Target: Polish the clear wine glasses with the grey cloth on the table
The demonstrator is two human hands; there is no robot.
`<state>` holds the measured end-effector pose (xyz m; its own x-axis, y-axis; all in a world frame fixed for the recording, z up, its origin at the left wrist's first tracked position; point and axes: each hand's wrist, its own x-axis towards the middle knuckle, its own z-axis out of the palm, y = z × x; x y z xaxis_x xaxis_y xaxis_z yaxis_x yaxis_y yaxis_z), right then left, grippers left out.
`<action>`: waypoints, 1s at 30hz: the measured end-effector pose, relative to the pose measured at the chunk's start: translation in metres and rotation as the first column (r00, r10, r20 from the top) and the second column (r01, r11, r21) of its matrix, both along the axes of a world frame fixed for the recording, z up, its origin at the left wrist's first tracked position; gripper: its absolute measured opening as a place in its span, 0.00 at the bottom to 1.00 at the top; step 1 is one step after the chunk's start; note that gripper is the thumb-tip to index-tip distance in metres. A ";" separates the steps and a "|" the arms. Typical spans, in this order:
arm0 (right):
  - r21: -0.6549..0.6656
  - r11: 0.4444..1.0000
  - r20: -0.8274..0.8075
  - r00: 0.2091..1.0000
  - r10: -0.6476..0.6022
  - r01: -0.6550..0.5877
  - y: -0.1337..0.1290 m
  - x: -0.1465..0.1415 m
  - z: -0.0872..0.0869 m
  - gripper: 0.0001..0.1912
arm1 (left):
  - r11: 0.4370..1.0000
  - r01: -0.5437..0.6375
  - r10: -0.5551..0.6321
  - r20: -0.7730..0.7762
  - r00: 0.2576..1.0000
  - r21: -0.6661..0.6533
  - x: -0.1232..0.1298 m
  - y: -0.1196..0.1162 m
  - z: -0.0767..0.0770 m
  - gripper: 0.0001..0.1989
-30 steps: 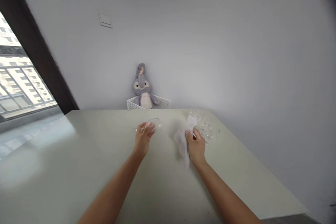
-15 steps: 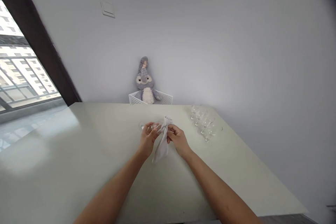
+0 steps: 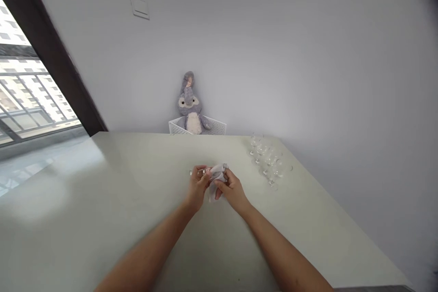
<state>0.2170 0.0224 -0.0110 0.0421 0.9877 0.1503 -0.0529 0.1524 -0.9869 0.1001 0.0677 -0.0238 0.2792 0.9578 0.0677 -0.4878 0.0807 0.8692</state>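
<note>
My left hand [image 3: 197, 188] is closed around a small clear glass [image 3: 201, 172], which lies sideways with its foot pointing left. A pale grey cloth [image 3: 217, 173] is bunched at the right end of the glass. My right hand [image 3: 233, 190] grips the cloth between thumb and fingers, and a fold of it hangs below. Both hands are close together above the table. The rim of the glass is hidden by the cloth and fingers.
Several clear stemmed glasses [image 3: 270, 159] stand in rows on the right part of the pale table [image 3: 137, 200]. Beyond the far edge, a grey plush toy [image 3: 189, 105] sits in a white perforated basket [image 3: 217, 127] against the wall.
My right hand has wrapped the cloth closer over the glass, and its hanging end is shorter. The glass and both hands have shifted slightly to the right and down.
</note>
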 end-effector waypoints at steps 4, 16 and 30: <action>-0.071 0.990 -0.119 0.986 0.113 -0.122 0.000 0.001 -0.006 0.23 | 0.985 -0.036 0.068 -0.186 0.980 0.171 -0.004 0.002 0.000 0.17; -0.010 0.992 -0.061 0.990 0.126 -0.127 -0.006 -0.005 -0.008 0.20 | 0.968 0.217 -0.171 -0.297 0.939 0.128 -0.026 0.019 0.017 0.15; 0.009 1.000 0.139 0.990 0.008 -0.009 -0.005 -0.005 -0.014 0.15 | 0.963 0.243 -0.185 -0.364 0.913 0.118 -0.024 0.020 0.010 0.18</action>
<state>0.2117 0.0170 -0.0252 0.0117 0.9864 0.1638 0.0835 0.1623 -0.9832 0.0759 0.0879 -0.0138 0.5097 0.8572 0.0742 -0.1401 -0.0024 0.9901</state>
